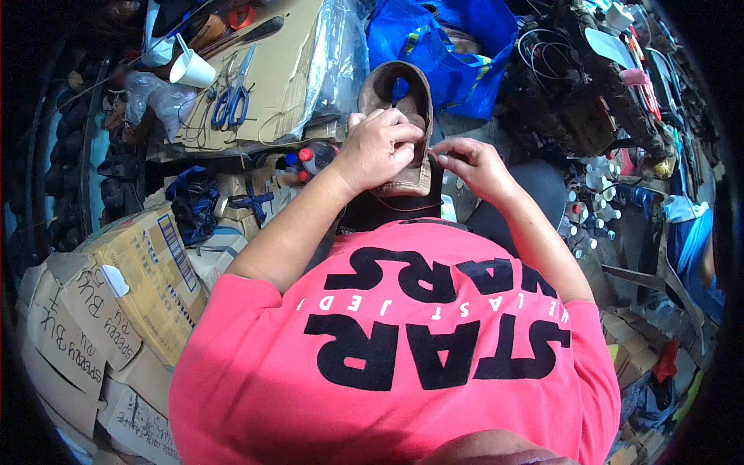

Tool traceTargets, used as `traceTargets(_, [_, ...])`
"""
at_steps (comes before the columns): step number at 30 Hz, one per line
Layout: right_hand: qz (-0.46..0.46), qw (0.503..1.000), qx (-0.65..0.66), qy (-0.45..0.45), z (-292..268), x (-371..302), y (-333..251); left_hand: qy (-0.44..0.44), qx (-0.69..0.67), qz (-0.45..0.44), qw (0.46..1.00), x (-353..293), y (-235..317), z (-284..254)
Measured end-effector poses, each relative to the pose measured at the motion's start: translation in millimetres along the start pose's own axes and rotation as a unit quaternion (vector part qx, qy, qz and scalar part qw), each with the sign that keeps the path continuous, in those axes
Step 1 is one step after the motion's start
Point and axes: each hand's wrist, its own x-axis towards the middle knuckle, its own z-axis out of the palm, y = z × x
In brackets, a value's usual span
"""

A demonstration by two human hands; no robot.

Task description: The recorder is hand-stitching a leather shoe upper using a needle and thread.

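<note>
A brown shoe upper, probably leather, stands in front of my chest, with a rounded opening at its far end through which blue shows. My left hand is closed over its left side and middle, with the fingers curled into it. Just off its right edge is my right hand, thumb and forefinger pinched close to the edge. Whatever lies between those fingertips is too small to make out. Below the near end of the shoe upper, a thin reddish thread curves across the dark area over my lap.
Scissors with blue handles lie on flat cardboard at the far left, beside a white cup. A blue bag sits beyond the shoe upper. Cardboard boxes are at my left, several small bottles at my right.
</note>
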Motion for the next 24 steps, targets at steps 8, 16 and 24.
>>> traceTargets(8, [0.03, 0.999, 0.017, 0.01, 5.4, 2.3, 5.7, -0.092, 0.012, -0.033, 0.995, 7.5, 8.8, -5.0])
traceTargets(16, [0.025, 0.998, 0.015, 0.061, 5.1, -1.3, 1.3, -0.072, 0.01, -0.04, 0.997, 6.5, 15.1, -5.9])
traceTargets(24, [-0.023, 0.99, -0.113, 0.079, 8.5, 7.2, -18.0, -0.116, 0.044, -0.071, 0.99, 18.0, 17.8, -3.0])
